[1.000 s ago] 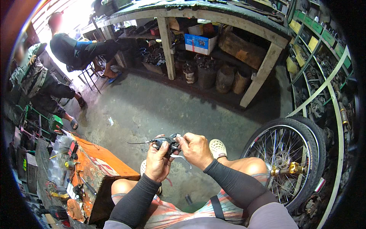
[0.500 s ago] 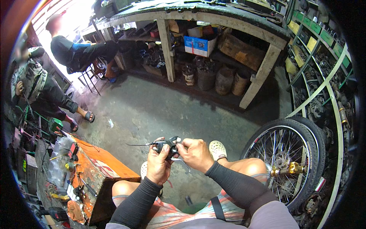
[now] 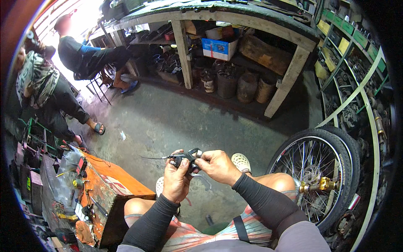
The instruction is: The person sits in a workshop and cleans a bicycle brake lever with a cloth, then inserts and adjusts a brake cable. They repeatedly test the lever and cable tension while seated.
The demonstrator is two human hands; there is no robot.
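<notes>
Above my knees, my left hand [image 3: 176, 178] wraps round a black bicycle brake-and-shift lever [image 3: 191, 158], thumb lying along its body. A thin dark cable [image 3: 153, 158] sticks out from its left end. Below it a grey lever blade [image 3: 205, 182] shows, partly blurred against the floor. From the right, my right hand [image 3: 219, 167] pinches at the right side of the lever unit with thumb and forefinger. Whatever small part sits between those fingertips is hidden.
An orange-topped wooden box [image 3: 105, 178] with tools stands at my left. Bicycle wheels [image 3: 308, 176] lean at my right, beside parts shelves [image 3: 344, 75]. A workbench [image 3: 247, 19] with buckets [image 3: 247, 88] beneath spans the back. Two people, one seated [image 3: 77, 54], are at the far left.
My right hand shifts slightly right and lower while still pinching the lever unit. The left hand stays nearly in place. At far left, the standing person has leaned and moved a little.
</notes>
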